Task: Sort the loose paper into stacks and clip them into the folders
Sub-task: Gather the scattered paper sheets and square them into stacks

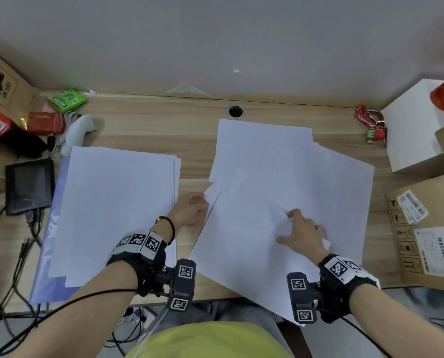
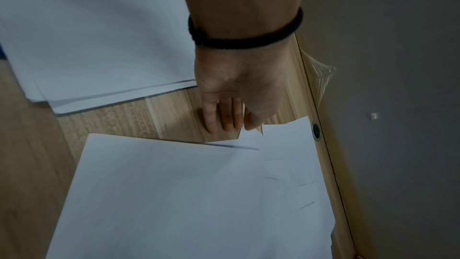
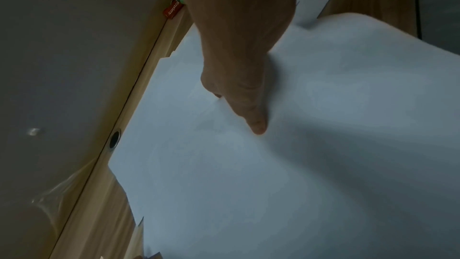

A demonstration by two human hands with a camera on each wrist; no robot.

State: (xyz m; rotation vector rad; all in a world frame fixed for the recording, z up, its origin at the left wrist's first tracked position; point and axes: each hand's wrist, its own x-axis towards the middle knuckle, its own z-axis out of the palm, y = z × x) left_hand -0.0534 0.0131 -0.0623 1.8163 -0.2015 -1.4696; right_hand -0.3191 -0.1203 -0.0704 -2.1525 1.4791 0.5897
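A squared stack of white paper (image 1: 117, 202) (image 2: 94, 32) lies on a lavender folder (image 1: 43, 267) at the left of the wooden desk. To its right, several loose white sheets (image 1: 280, 177) (image 2: 186, 194) (image 3: 248, 184) overlap in a fan, the nearest hanging over the desk's front edge. My left hand (image 1: 201, 202) (image 2: 236, 128) rests between stack and fan, fingers straight on the wood, thumb touching a sheet corner. My right hand (image 1: 287, 226) (image 3: 239, 113) presses down on the top loose sheet with spread fingers; the sheet bulges up beside it.
A black tablet (image 1: 29, 186) with cables sits left of the folder. A green packet (image 1: 67, 100) and a white controller (image 1: 77, 133) lie at the back left. A cable hole (image 1: 235, 111) is behind the sheets. Keys on a red lanyard (image 1: 371, 125), a white box (image 1: 415, 130) and cardboard boxes (image 1: 427, 228) fill the right.
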